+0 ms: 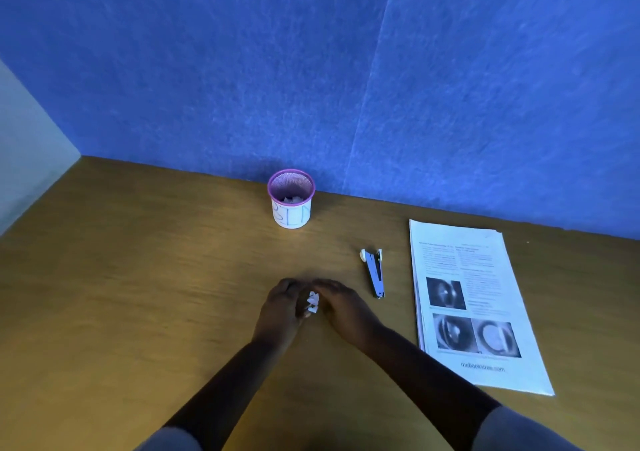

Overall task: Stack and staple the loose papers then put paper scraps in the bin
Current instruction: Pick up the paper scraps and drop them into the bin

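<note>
Small white paper scraps lie bunched on the wooden table, cupped between my left hand and my right hand. Both hands curl around the scraps from either side, fingertips nearly meeting above them. A purple-rimmed mesh bin with a white label stands behind my hands near the wall, with a few scraps inside. A silver stapler lies to the right of my hands. The stack of printed papers rests at the far right.
A blue felt wall closes off the back of the table. A pale side panel stands at the left. Bare wood stretches to the left of my hands.
</note>
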Tool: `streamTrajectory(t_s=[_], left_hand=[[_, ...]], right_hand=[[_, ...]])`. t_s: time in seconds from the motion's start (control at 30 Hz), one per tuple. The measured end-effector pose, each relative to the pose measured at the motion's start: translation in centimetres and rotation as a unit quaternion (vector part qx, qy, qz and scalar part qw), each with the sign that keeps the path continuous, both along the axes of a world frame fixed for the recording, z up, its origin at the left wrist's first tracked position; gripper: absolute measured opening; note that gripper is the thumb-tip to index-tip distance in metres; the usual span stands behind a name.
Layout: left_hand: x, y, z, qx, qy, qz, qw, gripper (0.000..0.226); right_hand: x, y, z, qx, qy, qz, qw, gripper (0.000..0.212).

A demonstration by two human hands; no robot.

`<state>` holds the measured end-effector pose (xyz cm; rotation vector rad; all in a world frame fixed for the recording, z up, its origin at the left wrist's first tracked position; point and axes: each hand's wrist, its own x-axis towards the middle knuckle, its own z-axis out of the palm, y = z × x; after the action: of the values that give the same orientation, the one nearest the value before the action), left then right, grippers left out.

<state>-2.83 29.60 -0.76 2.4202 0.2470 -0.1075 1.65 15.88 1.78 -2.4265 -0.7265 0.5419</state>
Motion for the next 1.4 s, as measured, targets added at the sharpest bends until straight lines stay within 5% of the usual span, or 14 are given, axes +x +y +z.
streamTrajectory(t_s=[0.77,1.07,1.27,1.4], left_hand=[[0.8,-1.7,1.4,0.085,0.055,0.027,0.994,0.019],[1.5,-1.3,2.0,0.042,0.092,0.017,0.995,0.025],[3.7,-0.6,4.7,-0.063,-0.012,0.097,0.993,0.012],[6.5,0.4,7.4,-0.078,-0.109,0.136,0.982,0.023]], right_hand=[[-0.7,2.0,-0.4,-0.085,-0.041,-0.071,0.993,0.02],[0.3,1.1,-0.7,-0.001,0.07,-0.162,0.984,0.014],[3.5,2.3,1.7,0.064,0.035,-0.192,0.979,0.012],[7.4,4.3,5.5,0.077,-0.006,-0.193,0.978,0.012]])
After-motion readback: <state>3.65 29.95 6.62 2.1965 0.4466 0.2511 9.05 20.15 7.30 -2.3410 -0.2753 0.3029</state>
